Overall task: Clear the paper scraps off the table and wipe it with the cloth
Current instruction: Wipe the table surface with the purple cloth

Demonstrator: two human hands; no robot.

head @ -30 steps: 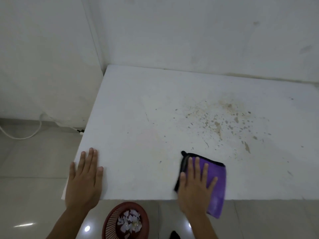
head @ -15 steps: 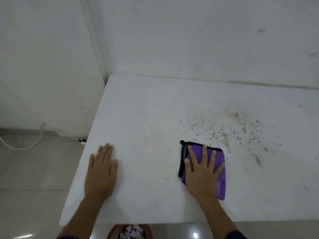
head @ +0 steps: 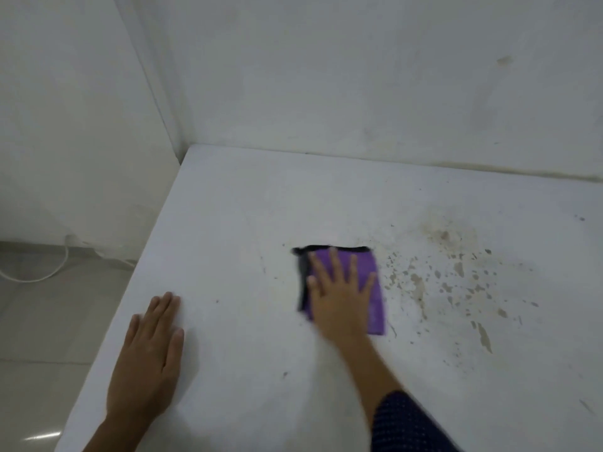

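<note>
A folded purple cloth [head: 375, 301] with a black edge lies on the white table [head: 248, 223], near its middle. My right hand [head: 339, 295] presses flat on the cloth with fingers spread and straight. My left hand [head: 146, 357] rests flat on the table near its left edge, fingers together. No paper scraps show on the tabletop.
Brown stains and specks [head: 456, 275] cover the table to the right of the cloth. White walls [head: 359, 76] close the table at the back and the far left corner. A white cable [head: 36, 275] lies on the tiled floor at left.
My right hand has pushed the cloth away from the front edge toward the table's middle. The view moved forward, so the red basket with scraps under the front edge is out of sight.
</note>
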